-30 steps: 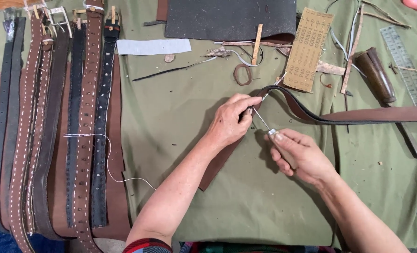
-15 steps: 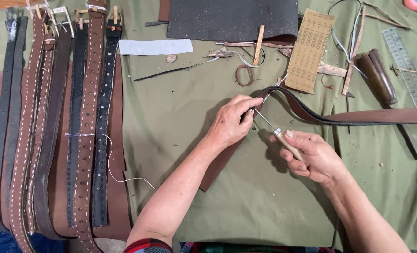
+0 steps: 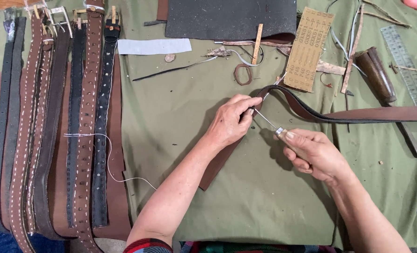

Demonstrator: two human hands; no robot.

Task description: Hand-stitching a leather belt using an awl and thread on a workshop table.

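The right hand (image 3: 314,157) has drawn a little back from the left hand (image 3: 232,122), so more of the awl (image 3: 266,122) shaft shows between them. The counter carries a green cloth (image 3: 180,107); finished belts (image 3: 54,122) lie far left of the hands. The left hand pinches the brown strap (image 3: 358,115); the right hand grasps the awl handle. The awl tip is hidden, probably against the strap.

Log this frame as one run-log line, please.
left hand: pinching brown leather strap | right hand: gripping awl, tip at strap | surface: green cloth | finished belts far left
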